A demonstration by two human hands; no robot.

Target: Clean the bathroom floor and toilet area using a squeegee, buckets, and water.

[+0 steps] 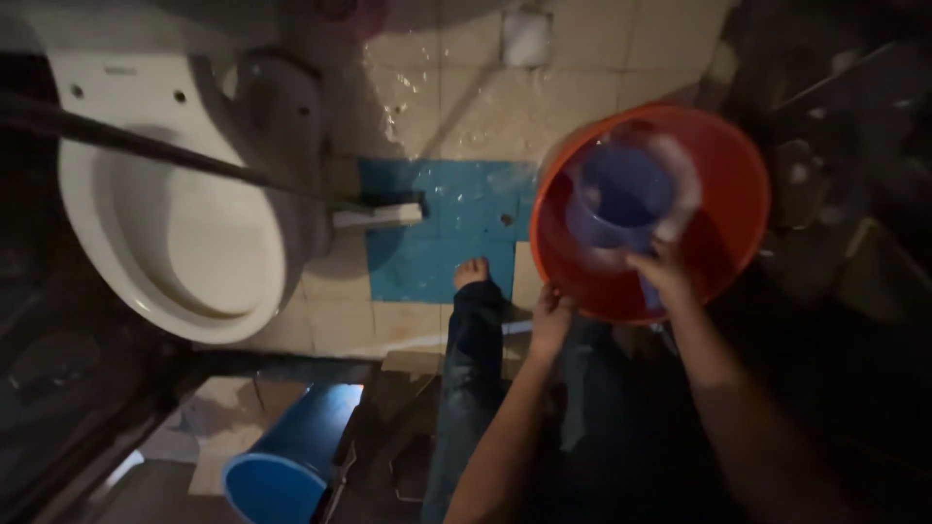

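My left hand [551, 315] has its fingers curled shut over the near rim of the orange bucket [723, 165], gripping it from below and outside, with the forearm rising straight up from the bottom of the view. My right hand [662, 275] reaches over the same rim just beside it, fingers closed on the handle of a blue mug [621, 199] that sits inside the bucket; the blur there keeps me from seeing how tight the grip is. That arm comes in at a slant from the lower right. The bucket hangs tilted above the wet tiled floor [466, 107], over a blue patch of tiles [437, 262]. My bare foot [471, 273] stands on that patch. A white toilet bowl [175, 243] sits to the left, with a long-handled brush [379, 215] lying across it.
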